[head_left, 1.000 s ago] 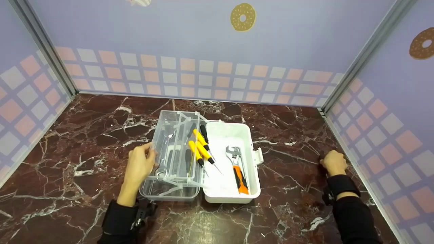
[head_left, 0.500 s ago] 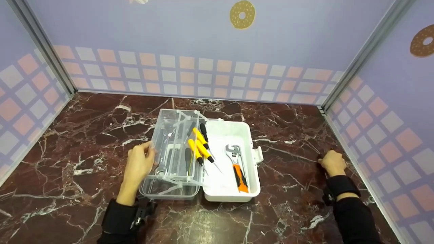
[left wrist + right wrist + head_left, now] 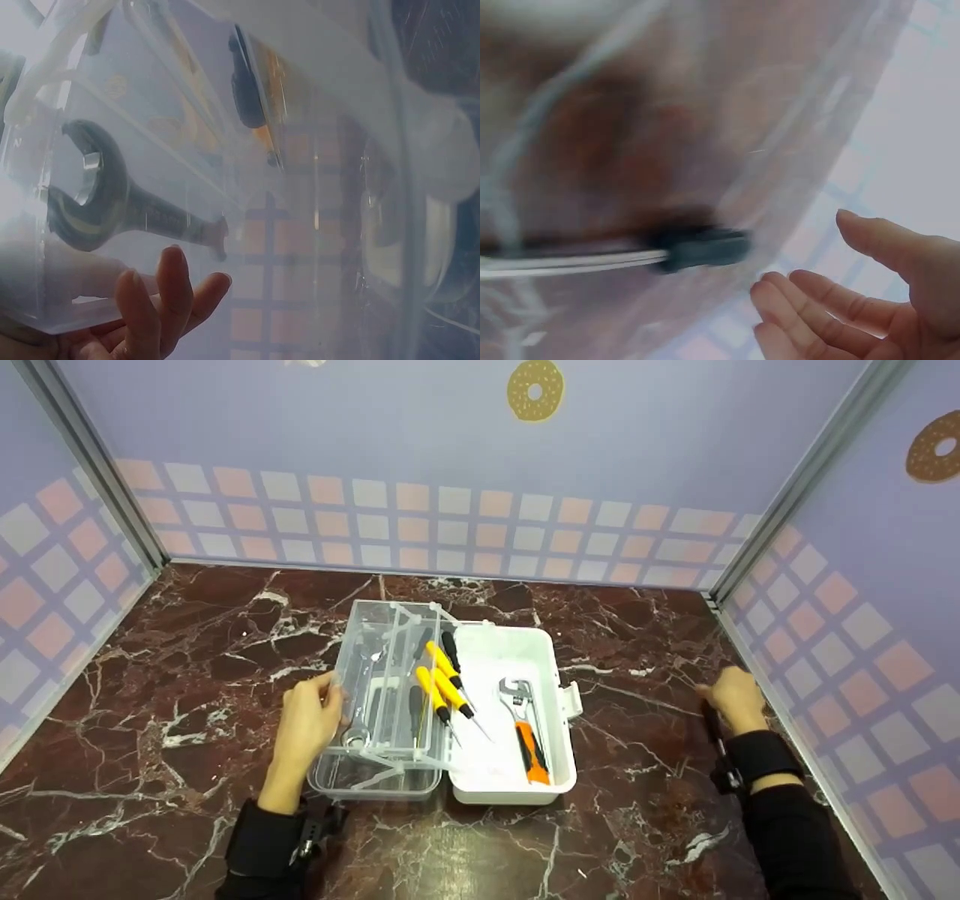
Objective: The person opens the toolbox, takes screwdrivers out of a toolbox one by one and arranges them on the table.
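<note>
In the head view, the left hand [image 3: 306,720] grips the left edge of a clear plastic two-tier tray [image 3: 367,619], which stands folded out beside a white rectangular plastic box [image 3: 504,799]. Inside the tray lies a silver open-ended wrench [image 3: 355,735]. Three screwdrivers with yellow-and-black handles [image 3: 451,691] lie at the tray's right side, two of their metal tips reaching over the box. In the box rests an adjustable wrench with an orange-and-black handle [image 3: 533,757]. Well to the right, the right hand [image 3: 736,699] is above a slim tool with a black handle and metal shaft [image 3: 710,723], on the dark red marble-patterned table [image 3: 637,787].

In the left wrist view, the fingers [image 3: 174,289] are bent at the clear wall, near the open-ended wrench (whose dark head looms large through the plastic).

In the right wrist view, thumb and fingers are spread wide and hold nothing; a small gap shows between the fingertips and the black handle, which lies just beside them. The table behind is blurred.
</note>
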`<state>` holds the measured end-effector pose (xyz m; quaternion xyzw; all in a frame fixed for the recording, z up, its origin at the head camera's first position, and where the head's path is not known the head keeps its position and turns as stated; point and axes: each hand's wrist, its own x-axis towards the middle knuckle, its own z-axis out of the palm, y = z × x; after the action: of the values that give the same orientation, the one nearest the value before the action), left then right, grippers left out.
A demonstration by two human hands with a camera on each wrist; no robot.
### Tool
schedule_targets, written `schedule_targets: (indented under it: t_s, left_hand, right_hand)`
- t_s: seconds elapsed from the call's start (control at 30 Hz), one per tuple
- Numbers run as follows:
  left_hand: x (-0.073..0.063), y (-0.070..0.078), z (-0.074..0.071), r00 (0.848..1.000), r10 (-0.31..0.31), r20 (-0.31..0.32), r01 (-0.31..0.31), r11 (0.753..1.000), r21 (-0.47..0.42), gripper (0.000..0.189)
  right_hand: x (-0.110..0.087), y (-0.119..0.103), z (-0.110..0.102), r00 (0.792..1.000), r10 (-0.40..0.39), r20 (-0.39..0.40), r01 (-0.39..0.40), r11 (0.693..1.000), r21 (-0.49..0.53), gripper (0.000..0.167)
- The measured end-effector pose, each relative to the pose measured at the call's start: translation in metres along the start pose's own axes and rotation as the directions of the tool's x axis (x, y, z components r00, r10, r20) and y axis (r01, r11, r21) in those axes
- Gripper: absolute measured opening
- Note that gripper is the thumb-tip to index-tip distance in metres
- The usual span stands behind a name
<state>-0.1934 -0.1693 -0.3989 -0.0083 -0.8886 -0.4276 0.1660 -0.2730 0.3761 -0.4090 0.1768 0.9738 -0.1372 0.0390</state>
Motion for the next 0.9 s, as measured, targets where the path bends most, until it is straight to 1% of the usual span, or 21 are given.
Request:
schedule_targets:
  t_s: [0.1, 0.17, 0.27, 0.43, 0.53, 0.63, 0.73, 0.8, 0.9]
  left_hand:
    - [0.000, 0.000, 0.000, 1.000, -0.011, 0.003, 0.011, 1.000, -0.005, 0.024]
    - [0.000, 0.000, 0.000, 1.000, -0.020, 0.007, 0.020, 1.000, -0.006, 0.024]
    - [-0.001, 0.000, 0.001, 1.000, -0.029, 0.009, 0.029, 1.000, -0.008, 0.022]
    - [0.000, 0.001, 0.003, 1.000, -0.027, 0.008, 0.027, 1.000, -0.007, 0.021]
    - [0.000, 0.001, 0.004, 1.000, -0.027, 0.006, 0.028, 1.000, -0.005, 0.020]
    - [0.001, 0.001, 0.003, 1.000, -0.029, 0.011, 0.029, 1.000, 0.000, 0.021]
    - [0.001, 0.001, 0.002, 0.999, -0.036, 0.015, 0.036, 0.999, -0.007, 0.022]
    - [0.000, 0.001, 0.001, 0.999, -0.038, 0.019, 0.039, 0.999, -0.007, 0.024]
    - [0.000, 0.000, 0.001, 0.999, -0.044, 0.022, 0.044, 0.999, -0.007, 0.027]
  right_hand:
    - [-0.004, -0.022, -0.004, 0.994, -0.090, -0.067, 0.091, 0.996, 0.016, 0.040]
    - [-0.009, -0.039, -0.004, 0.982, -0.153, -0.106, 0.158, 0.987, 0.037, 0.033]
    - [-0.017, -0.065, -0.002, 0.958, -0.250, -0.143, 0.262, 0.963, 0.069, 0.028]
    - [-0.029, -0.109, -0.001, 0.912, -0.365, -0.187, 0.391, 0.911, 0.131, 0.026]
    - [-0.037, -0.136, -0.002, 0.895, -0.408, -0.180, 0.438, 0.881, 0.179, 0.023]
    - [-0.046, -0.162, -0.003, 0.874, -0.462, -0.152, 0.485, 0.846, 0.220, 0.021]
    - [-0.055, -0.188, -0.003, 0.844, -0.520, -0.132, 0.536, 0.813, 0.227, 0.018]
    - [-0.060, -0.205, -0.003, 0.831, -0.546, -0.105, 0.554, 0.798, 0.236, 0.017]
    - [-0.066, -0.227, 0.000, 0.818, -0.572, -0.056, 0.567, 0.787, 0.245, 0.016]
